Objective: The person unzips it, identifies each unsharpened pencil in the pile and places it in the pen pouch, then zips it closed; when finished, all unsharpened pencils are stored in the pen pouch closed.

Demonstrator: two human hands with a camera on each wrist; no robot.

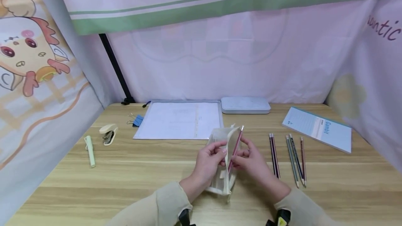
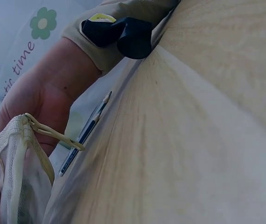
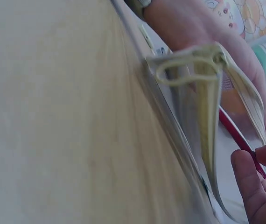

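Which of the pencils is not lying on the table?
The red pencil pinched by the right hand at the mesh pouch; the other pencils lie flat on the table.

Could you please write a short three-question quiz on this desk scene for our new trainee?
1. True or false: the right hand pinches a red pencil at the mouth of the mesh pouch.
2. Which hand holds the pouch open? A) left hand B) right hand C) neither
3. Fill in: the loose pencils lie on the desk to the ____ of the hands, seen from the head camera.

Key: 1 true. 2 A. 3 right, between the hands and the blue notebook.
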